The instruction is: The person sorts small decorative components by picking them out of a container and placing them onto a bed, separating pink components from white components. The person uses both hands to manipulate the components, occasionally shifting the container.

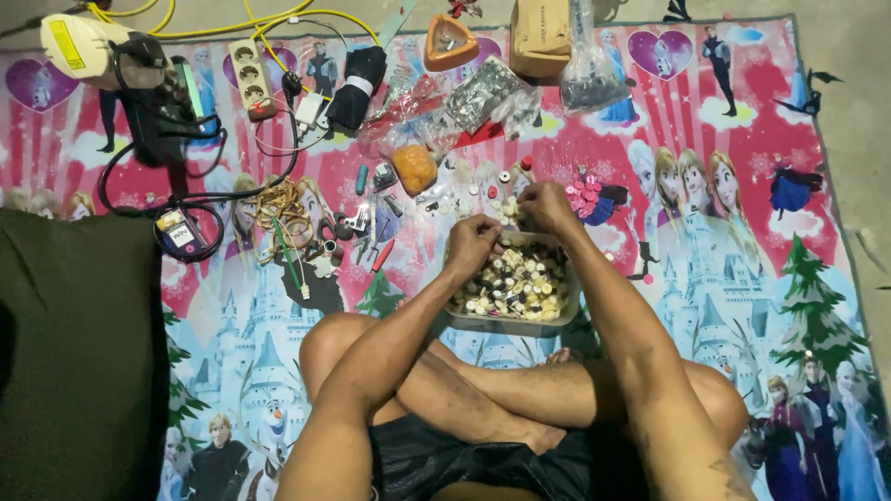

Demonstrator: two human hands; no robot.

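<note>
Left hand point(471, 243) curled over the tray's point(501, 324) far-left corner, fingers pinched tight on something too small to make out. Directly below it, toward six o'clock, sits the heap of small parts point(515, 283): cream and dark round caps, hard and glossy, in a shallow grey rectangular tray whose long side runs nine to three. Right hand point(548, 206) sits at one o'clock from the left, fingers bunched, contents hidden; both equally near, the pink buttons point(585, 197) just beside it

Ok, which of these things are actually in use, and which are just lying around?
In use: left hand, right hand, tray of small pale parts.
Lying about: power strip, orange lump, cardboard box, pink pieces.
</note>
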